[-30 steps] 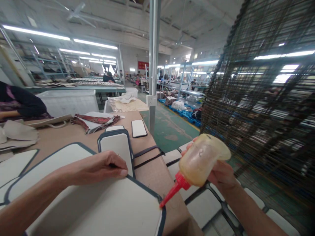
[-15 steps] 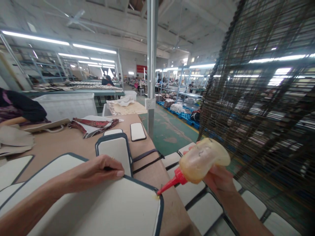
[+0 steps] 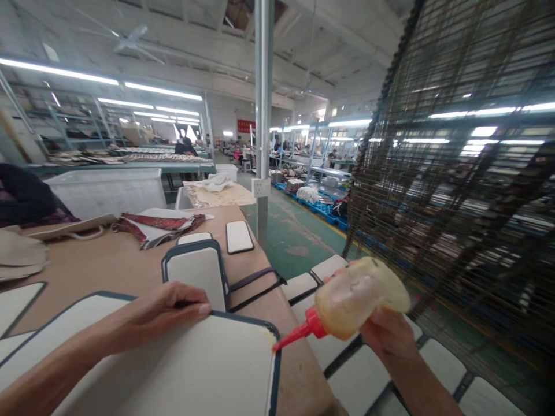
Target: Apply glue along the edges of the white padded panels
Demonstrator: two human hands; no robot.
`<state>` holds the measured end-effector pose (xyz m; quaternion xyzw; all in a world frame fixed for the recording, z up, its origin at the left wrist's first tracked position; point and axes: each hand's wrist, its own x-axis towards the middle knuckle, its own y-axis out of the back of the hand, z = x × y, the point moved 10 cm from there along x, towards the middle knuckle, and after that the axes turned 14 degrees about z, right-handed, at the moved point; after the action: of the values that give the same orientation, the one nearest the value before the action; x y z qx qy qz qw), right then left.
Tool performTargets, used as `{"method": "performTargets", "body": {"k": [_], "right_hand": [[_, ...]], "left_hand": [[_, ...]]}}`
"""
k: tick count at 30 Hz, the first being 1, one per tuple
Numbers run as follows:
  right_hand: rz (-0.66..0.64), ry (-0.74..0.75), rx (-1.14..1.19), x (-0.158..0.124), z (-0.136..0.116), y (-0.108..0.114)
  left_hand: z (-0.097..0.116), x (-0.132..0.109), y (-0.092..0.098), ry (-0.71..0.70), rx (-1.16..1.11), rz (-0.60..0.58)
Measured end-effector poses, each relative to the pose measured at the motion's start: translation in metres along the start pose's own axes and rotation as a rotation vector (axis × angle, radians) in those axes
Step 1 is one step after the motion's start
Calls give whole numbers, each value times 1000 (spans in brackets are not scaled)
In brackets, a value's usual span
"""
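In my right hand (image 3: 392, 332) is a translucent squeeze bottle (image 3: 359, 297) with yellowish liquid inside, tilted downward. Its red nozzle (image 3: 299, 336) touches the dark-edged corner of a large off-white panel (image 3: 199, 364). A yellowish wet smear shows along that corner. My left hand (image 3: 169, 312) pinches the panel's upper edge between thumb and fingers. Just behind it stands a stack of smaller off-white panels (image 3: 197, 268) with dark blue borders. Another large panel (image 3: 73, 323) lies under my left forearm.
Brown paper covers the table (image 3: 113, 266). A small panel (image 3: 239, 237), dark straps (image 3: 255, 280) and patterned fabric pieces (image 3: 158, 225) lie on it. More panels (image 3: 359, 375) are laid out below at the right, beside a wire mesh rack (image 3: 433, 173). A co-worker's dark sleeve (image 3: 26, 193) shows at left.
The nozzle tip has slid round the panel's corner and slightly down its right edge. My left hand still pinches the panel. The view has shifted a little.
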<state>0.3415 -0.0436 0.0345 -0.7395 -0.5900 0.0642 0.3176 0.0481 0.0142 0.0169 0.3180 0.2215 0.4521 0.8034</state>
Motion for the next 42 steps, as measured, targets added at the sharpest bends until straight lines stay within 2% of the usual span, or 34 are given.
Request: {"method": "performTargets", "body": {"k": [12, 25, 34, 39, 42], "right_hand": [[-50, -2, -47, -3, 3, 3], [52, -56, -81, -11, 12, 10], [20, -111, -85, -16, 18, 13], [73, -111, -31, -20, 17, 9], [80, -181, -49, -26, 21, 7]], "left_hand": [[-17, 5, 1, 28, 8, 52], [-41, 15, -7, 97, -195, 48], [-41, 10, -7, 189, -351, 37], [-58, 14, -7, 206, -387, 55], [-63, 15, -4, 216, -384, 80]]}}
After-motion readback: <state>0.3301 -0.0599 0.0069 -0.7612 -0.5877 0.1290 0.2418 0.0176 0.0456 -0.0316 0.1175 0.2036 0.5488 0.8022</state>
